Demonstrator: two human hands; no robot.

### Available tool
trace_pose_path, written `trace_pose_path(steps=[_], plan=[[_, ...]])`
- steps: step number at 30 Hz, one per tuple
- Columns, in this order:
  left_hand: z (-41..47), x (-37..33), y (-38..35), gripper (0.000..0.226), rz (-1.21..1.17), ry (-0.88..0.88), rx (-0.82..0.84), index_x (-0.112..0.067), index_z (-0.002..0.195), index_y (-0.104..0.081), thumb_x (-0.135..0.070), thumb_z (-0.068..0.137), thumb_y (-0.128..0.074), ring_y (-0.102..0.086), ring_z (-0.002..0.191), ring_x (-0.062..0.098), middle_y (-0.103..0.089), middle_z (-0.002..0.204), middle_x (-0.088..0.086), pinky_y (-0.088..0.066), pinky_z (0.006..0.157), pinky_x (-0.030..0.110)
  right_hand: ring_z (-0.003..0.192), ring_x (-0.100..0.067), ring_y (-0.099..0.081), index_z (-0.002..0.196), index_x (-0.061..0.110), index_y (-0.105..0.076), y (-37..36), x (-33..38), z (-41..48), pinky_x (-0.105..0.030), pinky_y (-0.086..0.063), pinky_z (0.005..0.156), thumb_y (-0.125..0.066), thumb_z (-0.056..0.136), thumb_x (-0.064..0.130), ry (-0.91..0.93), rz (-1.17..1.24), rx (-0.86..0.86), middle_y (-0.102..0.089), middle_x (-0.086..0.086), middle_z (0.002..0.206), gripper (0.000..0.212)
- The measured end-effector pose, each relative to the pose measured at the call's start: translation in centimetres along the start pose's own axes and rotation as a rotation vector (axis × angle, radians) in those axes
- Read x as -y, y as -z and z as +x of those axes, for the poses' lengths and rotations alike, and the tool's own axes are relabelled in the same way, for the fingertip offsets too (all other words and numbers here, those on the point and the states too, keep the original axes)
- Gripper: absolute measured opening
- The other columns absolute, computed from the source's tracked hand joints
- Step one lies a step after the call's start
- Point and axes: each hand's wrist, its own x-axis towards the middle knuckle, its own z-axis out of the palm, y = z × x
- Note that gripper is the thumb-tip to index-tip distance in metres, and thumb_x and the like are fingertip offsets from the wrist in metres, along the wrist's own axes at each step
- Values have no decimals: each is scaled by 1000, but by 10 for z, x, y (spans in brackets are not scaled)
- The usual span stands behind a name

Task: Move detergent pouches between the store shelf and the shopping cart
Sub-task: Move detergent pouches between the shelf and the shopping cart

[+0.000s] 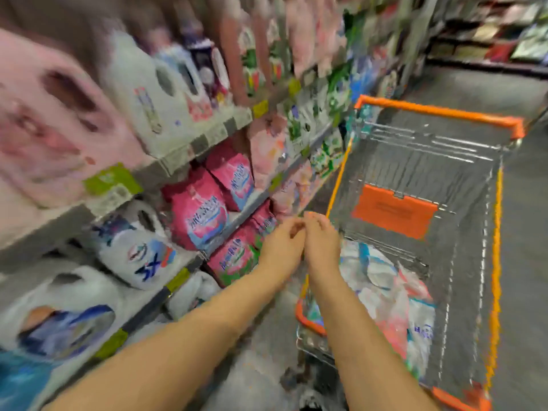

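Shopping cart (439, 109), wire with orange rim: a heap of white, blue and pink detergent pouches (391, 298) lies in its near end; an orange flap (394, 210) lies further in; the far end is bare wire.

Store shelf (207, 137), to my left: pink pouches (201, 215) stand on the middle tiers, white handled jugs (139, 250) nearer me.

My left hand (281, 241) and right hand (321, 235): side by side between shelf and cart, by the cart's left rim. Fingers loosely curled, tips nearly meeting, pinching nothing I can make out through the blur.
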Motion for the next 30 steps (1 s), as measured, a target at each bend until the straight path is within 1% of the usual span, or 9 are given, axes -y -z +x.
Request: trace_pose_path(steps=[3, 7, 12, 15, 17, 21, 24, 27, 30], plan=[[-16, -50, 82, 8, -48, -100, -178, -26, 83, -57, -19, 79, -55, -63, 90, 19, -68, 97, 5, -47, 86, 36, 85, -10, -55, 102, 13, -66, -43, 76, -29, -16, -35, 68, -48, 95, 16, 180, 64, 212, -61, 4, 91, 19], [-38, -109, 183, 34, 92, -243, -360, -35, 78, -57, -2, 85, -52, -56, 63, -10, -63, 73, -18, -44, 65, 11, 89, -17, -63, 85, 26, -63, -95, 166, -57, -32, -49, 84, -50, 93, 18, 382, 152, 510, -67, 5, 86, 18], [-83, -179, 295, 26, 334, -302, -714, -28, 87, -59, -3, 82, -52, -61, 74, 14, -64, 75, -6, -49, 73, 28, 89, -19, -62, 79, 29, -61, -166, 280, -104, -38, -50, 84, -51, 92, 20, 692, 194, 768, -66, 3, 86, 18], [-120, -207, 349, 27, 388, -281, -868, -27, 86, -62, -4, 81, -50, -64, 75, 18, -67, 75, -1, -51, 75, 30, 90, -18, -61, 90, 26, -63, -199, 330, -142, -38, -51, 84, -50, 92, 26, 801, 190, 957, -65, 5, 87, 13], [-145, -219, 378, 25, 456, -251, -948, -24, 93, -62, -5, 83, -50, -65, 77, 19, -69, 79, 2, -52, 76, 31, 92, -21, -63, 84, 27, -63, -219, 356, -166, -43, -50, 88, -52, 89, 32, 856, 200, 1072, -65, 5, 85, 13], [-188, -224, 435, 15, 666, -236, -1085, -26, 95, -60, -17, 84, -56, -65, 80, 20, -69, 79, 3, -51, 79, 37, 86, -15, -60, 87, 24, -60, -261, 395, -214, -34, -48, 83, -51, 92, 31, 993, 208, 1148, -60, 9, 78, 12], [-213, -224, 489, 15, 696, -195, -1175, -33, 96, -53, -24, 85, -57, -65, 84, 21, -65, 78, -4, -50, 77, 37, 98, -23, -62, 93, 26, -56, -303, 424, -246, -40, -47, 89, -50, 92, 28, 1063, 224, 1188, -64, 1, 92, 6], [-226, -227, 559, 34, 658, -106, -1251, -25, 116, -46, -26, 86, -61, -62, 94, 26, -62, 93, 2, -50, 86, 42, 99, -22, -58, 122, 19, -52, -349, 459, -274, -31, -43, 88, -49, 93, 28, 1101, 163, 1155, -59, -3, 103, 31], [-228, -226, 624, 62, 583, -19, -1267, -20, 136, -32, -32, 84, -65, -58, 104, 25, -58, 114, 9, -52, 86, 39, 119, -24, -49, 141, 15, -34, -401, 491, -290, -28, -36, 90, -50, 93, 31, 1067, 89, 1117, -50, -9, 134, 53]])
